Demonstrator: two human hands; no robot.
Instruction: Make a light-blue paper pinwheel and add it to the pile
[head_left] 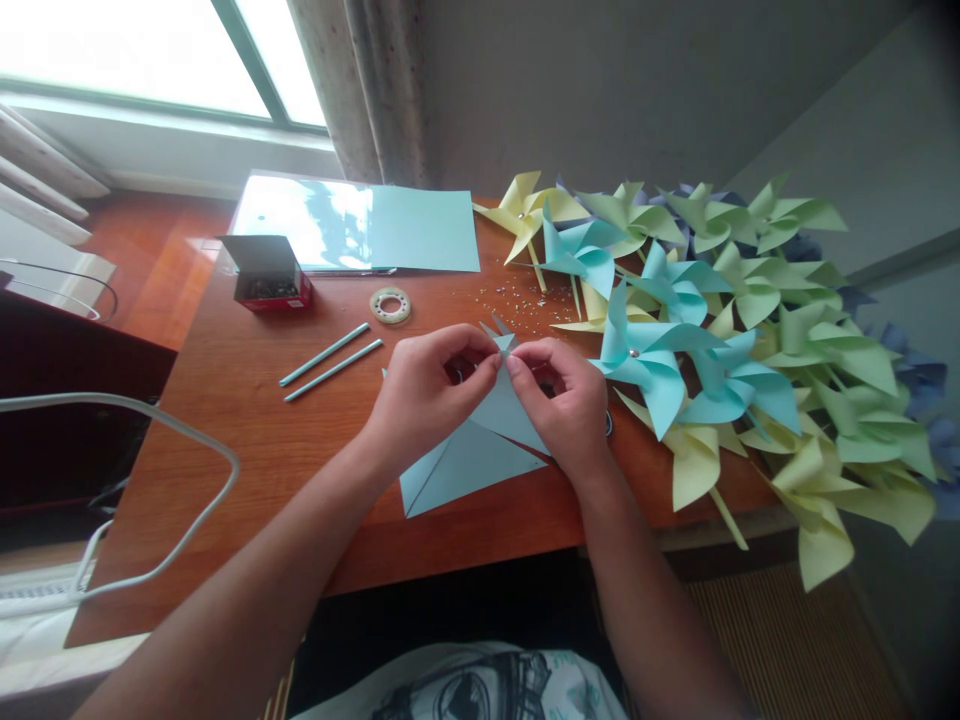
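Two hands [442,385] [568,395] pinch blue paper [472,465] near the table's front edge [450,560].

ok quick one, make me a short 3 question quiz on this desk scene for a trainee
1. Counting: how many thin, straight light blue sticks lie on the reddish-brown wooden table?
2. True or false: the small red cardboard box has its lid shut.
3. Open: what do the left hand and the right hand both pinch?

Key:
1. Two, lying side by side and apart.
2. False: the small red cardboard box has its lid raised.
3. Light blue sheet of paper, near its far tip.
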